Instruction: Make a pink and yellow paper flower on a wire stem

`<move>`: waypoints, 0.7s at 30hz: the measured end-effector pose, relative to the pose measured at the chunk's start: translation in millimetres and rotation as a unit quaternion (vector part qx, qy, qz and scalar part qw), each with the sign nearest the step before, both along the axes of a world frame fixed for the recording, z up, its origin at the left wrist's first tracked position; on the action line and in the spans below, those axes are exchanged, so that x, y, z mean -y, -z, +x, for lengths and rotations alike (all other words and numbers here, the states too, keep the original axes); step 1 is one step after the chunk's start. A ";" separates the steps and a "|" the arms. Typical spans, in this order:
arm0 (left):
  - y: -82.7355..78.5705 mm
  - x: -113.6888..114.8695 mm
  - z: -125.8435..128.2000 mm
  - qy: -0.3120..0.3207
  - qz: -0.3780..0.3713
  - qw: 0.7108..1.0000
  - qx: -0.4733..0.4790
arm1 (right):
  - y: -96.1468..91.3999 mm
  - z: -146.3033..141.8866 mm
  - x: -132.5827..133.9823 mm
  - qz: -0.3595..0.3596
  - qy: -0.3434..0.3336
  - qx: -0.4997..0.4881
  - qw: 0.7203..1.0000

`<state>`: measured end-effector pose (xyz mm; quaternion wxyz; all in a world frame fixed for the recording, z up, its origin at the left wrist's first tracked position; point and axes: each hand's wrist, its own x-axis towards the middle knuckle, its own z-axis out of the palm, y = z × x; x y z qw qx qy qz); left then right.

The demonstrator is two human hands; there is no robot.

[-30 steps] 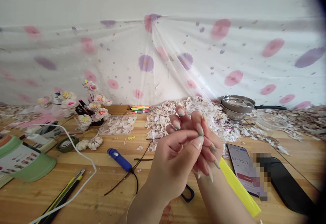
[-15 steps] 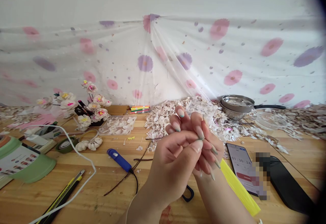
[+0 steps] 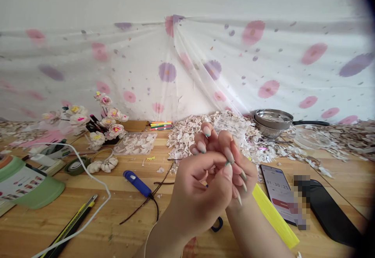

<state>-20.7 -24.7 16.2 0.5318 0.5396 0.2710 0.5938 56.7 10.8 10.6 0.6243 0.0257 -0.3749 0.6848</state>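
Note:
My left hand (image 3: 199, 189) and my right hand (image 3: 231, 160) are raised together above the wooden table (image 3: 117, 226), fingers curled and interlocked. The left thumb and forefinger pinch at something tiny between the fingertips; it is too small to name. The right hand's long painted nails curl around the same spot. Behind them lies a big heap of white and pink petal scraps (image 3: 190, 135). A yellow paper strip (image 3: 272, 215) lies under my right forearm.
A phone (image 3: 278, 193) showing a timer and a black case (image 3: 331, 217) lie right. Steel bowls (image 3: 272, 122) stand behind. Left: paper flowers (image 3: 102, 123), a clear tray of petals (image 3: 136, 142), a blue tool (image 3: 137, 183) with cord, tape roll (image 3: 76, 166), green fan (image 3: 32, 187), cutter (image 3: 76, 219), markers (image 3: 161, 125).
Both hands dropped slightly and closed tighter together; the left thumb pressed in toward the right fingers. The phone timer has counted on.

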 end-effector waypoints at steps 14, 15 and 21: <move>-4.4 0.3 -0.5 -0.027 0.012 0.998 -0.058 | -1.6 -2.8 0.6 0.007 0.015 0.001 1.000; -4.2 0.4 0.0 -0.021 0.012 0.998 -0.054 | -1.7 -2.7 0.9 0.006 0.016 0.001 1.000; -2.6 0.3 2.0 -0.021 0.019 0.999 -0.044 | 0.3 -1.5 1.9 0.007 0.009 -0.010 1.000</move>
